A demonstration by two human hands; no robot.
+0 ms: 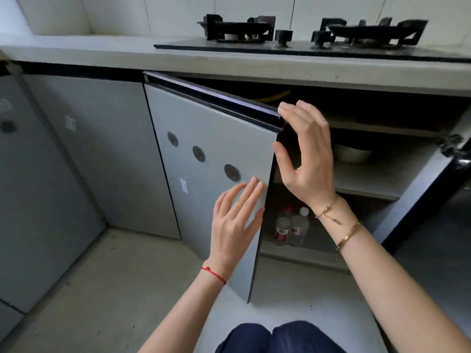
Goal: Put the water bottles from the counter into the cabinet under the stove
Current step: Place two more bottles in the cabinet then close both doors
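Observation:
Two clear water bottles stand on the bottom shelf of the cabinet under the stove: one with a red cap and red label (282,226), one with a white cap (300,225). The grey cabinet door (209,159) with three round vents is half open. My left hand (235,220) lies flat on the door's outer face near its free edge, fingers spread. My right hand (304,151) is at the door's upper corner, fingertips touching the top edge, thumb by the side edge. Neither hand holds a bottle.
The gas stove (316,34) sits on the counter (76,50) above. A white bowl (351,152) rests on the cabinet's middle shelf. The right-hand door (430,179) stands open. Closed grey cabinets (96,154) lie to the left. My knees (275,337) are at the bottom.

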